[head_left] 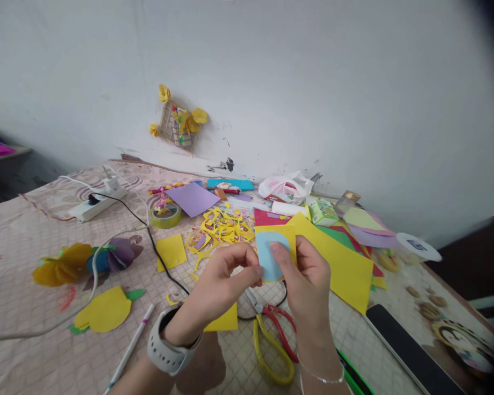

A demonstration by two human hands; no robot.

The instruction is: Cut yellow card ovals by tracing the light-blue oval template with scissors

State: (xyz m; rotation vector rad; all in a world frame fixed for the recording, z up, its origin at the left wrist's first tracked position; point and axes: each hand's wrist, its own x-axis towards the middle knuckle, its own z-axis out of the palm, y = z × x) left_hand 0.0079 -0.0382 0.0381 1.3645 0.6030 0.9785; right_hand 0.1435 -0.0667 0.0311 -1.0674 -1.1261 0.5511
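My right hand (308,280) grips a light blue paper piece (267,258) with rounded corners, laid flat against a yellow paper square (286,233); the thumb presses on the blue face. At their lower left edge, my left hand (230,277) pinches the papers between thumb and fingers; the exact contact is partly hidden. Below the hands lie scissors (274,351) with one red and one yellow handle loop. Another yellow paper piece (226,320) shows beneath my left wrist. A large yellow sheet (346,269) lies to the right of my right hand.
Yellow paper scraps (222,225) are heaped behind the hands. Tape (165,215), a purple sheet (194,198) and a power strip (99,203) with trailing cables lie left. Paper flowers (63,265), a yellow cutout (107,310) and a pen (132,345) sit nearer. A phone-like dark slab (407,351) is at right.
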